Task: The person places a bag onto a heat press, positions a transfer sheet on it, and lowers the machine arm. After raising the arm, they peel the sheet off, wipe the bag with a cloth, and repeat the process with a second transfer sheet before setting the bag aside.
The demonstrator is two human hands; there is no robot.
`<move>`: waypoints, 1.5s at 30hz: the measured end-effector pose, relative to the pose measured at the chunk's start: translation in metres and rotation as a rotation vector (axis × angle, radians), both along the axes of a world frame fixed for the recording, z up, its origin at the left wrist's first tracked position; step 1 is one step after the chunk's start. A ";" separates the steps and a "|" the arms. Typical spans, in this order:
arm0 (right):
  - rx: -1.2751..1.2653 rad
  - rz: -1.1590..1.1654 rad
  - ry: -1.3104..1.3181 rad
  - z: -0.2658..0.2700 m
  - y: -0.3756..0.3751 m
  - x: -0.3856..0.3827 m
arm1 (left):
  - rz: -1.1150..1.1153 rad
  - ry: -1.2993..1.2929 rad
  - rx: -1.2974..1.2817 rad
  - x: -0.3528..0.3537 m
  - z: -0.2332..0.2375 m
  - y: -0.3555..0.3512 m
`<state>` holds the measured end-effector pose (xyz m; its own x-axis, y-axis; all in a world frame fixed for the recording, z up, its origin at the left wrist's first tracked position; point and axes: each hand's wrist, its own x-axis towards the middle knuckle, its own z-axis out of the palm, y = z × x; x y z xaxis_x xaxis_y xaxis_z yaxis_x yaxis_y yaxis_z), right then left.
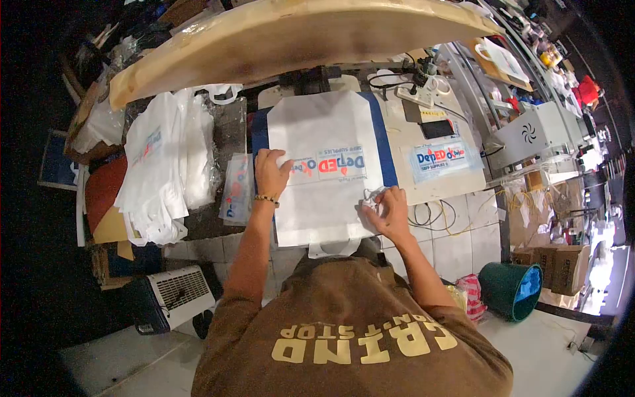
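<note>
A white bag (pixel 317 122) lies flat on a blue board (pixel 385 142), its handle (pixel 334 248) hanging toward my body. Across its middle sits a clear printed film (pixel 331 165) with blue and red "DepED" lettering. My left hand (pixel 272 173) rests on the bag's left side by the film's end, fingers apart. At the bag's lower right edge, my right hand (pixel 389 210) has its fingertips pinched together. A small crumpled whitish bit (pixel 370 197) shows at those fingertips; I cannot make out what it is.
A curved padded panel (pixel 297 40) overhangs the back. Stacked white bags (pixel 159 152) lie left, beside printed films (pixel 237 188). On the right are another printed film (pixel 440 159), a black phone (pixel 436 129), a power strip (pixel 423 96) and a green bin (pixel 509 291).
</note>
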<state>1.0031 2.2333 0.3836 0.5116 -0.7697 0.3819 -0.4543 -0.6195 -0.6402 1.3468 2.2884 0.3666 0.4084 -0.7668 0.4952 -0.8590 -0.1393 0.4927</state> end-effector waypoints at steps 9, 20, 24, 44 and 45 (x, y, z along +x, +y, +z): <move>-0.101 -0.058 -0.090 -0.017 -0.001 0.003 | -0.142 -0.248 -0.063 -0.061 0.007 0.019; -0.096 -0.069 -0.085 -0.016 -0.002 0.003 | -0.378 -0.151 -0.047 -0.105 0.010 0.043; -0.104 -0.064 -0.086 -0.018 -0.002 0.003 | -0.348 -0.091 -0.070 -0.105 0.008 0.045; -0.035 -0.007 -0.034 -0.017 -0.005 -0.004 | -0.499 -0.003 0.026 -0.132 0.018 -0.037; -0.041 -0.009 -0.040 -0.017 -0.005 -0.003 | -0.494 -0.024 0.042 -0.132 0.019 -0.038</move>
<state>0.9999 2.2284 0.3666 0.4881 -0.7576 0.4333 -0.4347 -0.6416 -0.6320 1.2153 2.2509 0.3854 -0.0195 -0.8853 0.4646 -0.8382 0.2677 0.4751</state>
